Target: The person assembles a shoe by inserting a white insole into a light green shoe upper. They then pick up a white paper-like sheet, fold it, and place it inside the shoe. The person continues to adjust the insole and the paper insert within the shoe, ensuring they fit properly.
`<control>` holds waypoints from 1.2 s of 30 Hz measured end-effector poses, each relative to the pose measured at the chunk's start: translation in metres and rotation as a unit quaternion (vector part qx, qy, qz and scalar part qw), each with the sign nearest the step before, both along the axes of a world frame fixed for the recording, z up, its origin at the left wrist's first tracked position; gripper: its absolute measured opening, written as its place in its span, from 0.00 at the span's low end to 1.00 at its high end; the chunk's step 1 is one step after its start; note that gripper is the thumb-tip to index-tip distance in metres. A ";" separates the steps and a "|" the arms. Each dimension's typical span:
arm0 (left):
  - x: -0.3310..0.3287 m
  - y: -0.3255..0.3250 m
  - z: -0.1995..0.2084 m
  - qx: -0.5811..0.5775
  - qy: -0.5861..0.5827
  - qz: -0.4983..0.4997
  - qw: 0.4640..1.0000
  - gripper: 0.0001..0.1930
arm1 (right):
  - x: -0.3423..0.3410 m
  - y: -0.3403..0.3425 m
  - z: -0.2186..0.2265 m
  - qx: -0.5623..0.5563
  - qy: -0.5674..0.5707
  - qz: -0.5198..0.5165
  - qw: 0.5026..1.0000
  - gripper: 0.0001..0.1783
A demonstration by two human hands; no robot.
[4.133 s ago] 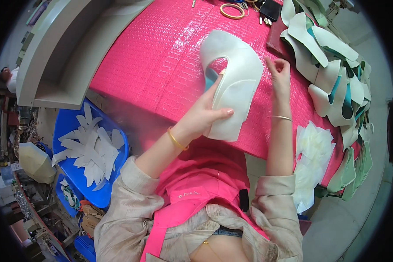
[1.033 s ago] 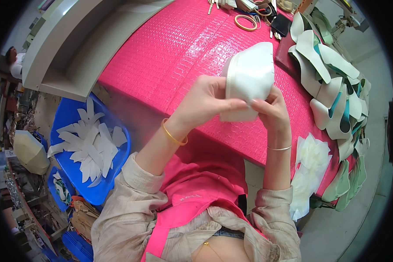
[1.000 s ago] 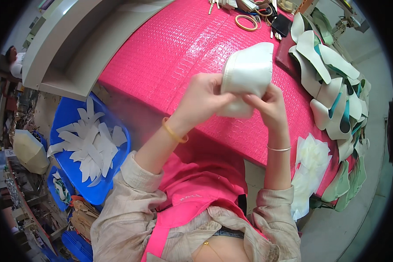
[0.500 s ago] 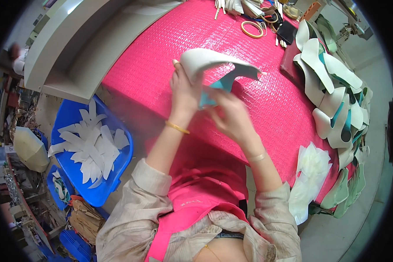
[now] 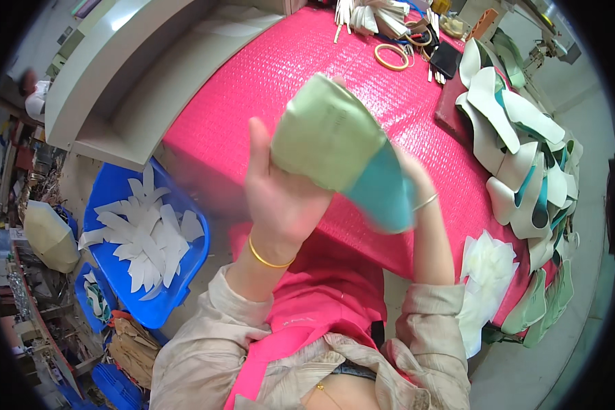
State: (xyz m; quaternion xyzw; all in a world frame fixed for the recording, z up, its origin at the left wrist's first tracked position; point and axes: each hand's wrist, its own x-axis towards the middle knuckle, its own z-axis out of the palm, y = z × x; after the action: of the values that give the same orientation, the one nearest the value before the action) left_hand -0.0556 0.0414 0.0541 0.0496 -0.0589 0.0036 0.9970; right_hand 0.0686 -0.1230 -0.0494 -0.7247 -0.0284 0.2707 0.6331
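A shoe upper (image 5: 328, 137), pale green on the toe part with a teal lining (image 5: 385, 191) at its lower right end, is held above the table between both hands. My left hand (image 5: 280, 195) supports its left side, palm up, the thumb stretched away and the other fingers hidden behind the piece. My right hand (image 5: 417, 179) is at its right edge, blurred and mostly covered by it. One fingertip shows past the upper's top edge; whose hand it belongs to is unclear.
A pink-covered table (image 5: 253, 89) spreads ahead. White-and-teal uppers (image 5: 526, 164) are heaped at right, near a stack of thin translucent sheets (image 5: 485, 273). A blue bin (image 5: 164, 304) with white scraps stands at left, below a grey shelf (image 5: 102, 109). Tape rolls (image 5: 391, 57) lie far back.
The shoe upper has been turned, its pale green side now facing me instead of its white curved side. My left palm has rolled upward, and my right hand has moved right, behind the piece.
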 end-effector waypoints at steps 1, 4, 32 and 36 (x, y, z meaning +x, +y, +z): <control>0.010 -0.001 -0.005 -0.019 0.021 0.003 1.000 0.31 | -0.008 -0.005 -0.013 0.022 -0.035 0.005 0.999 0.25; 0.043 0.006 -0.031 -0.071 -0.205 -0.097 0.971 0.31 | -0.034 -0.023 0.018 -0.052 -0.373 -0.131 0.917 0.15; 0.004 -0.033 -0.073 0.303 -0.068 -0.141 0.940 0.22 | -0.006 -0.038 0.119 0.066 -0.207 -0.008 0.976 0.14; 0.004 -0.045 -0.071 0.170 -0.032 -0.154 0.973 0.25 | -0.002 -0.017 0.123 0.027 -0.239 -0.051 0.969 0.16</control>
State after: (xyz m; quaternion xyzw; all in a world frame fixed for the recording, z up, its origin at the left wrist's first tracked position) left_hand -0.0513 -0.0036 -0.0165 0.2082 -0.0973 -0.1585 0.9602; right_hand 0.0667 -0.1405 0.0731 -0.7517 -0.1487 0.0559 0.6401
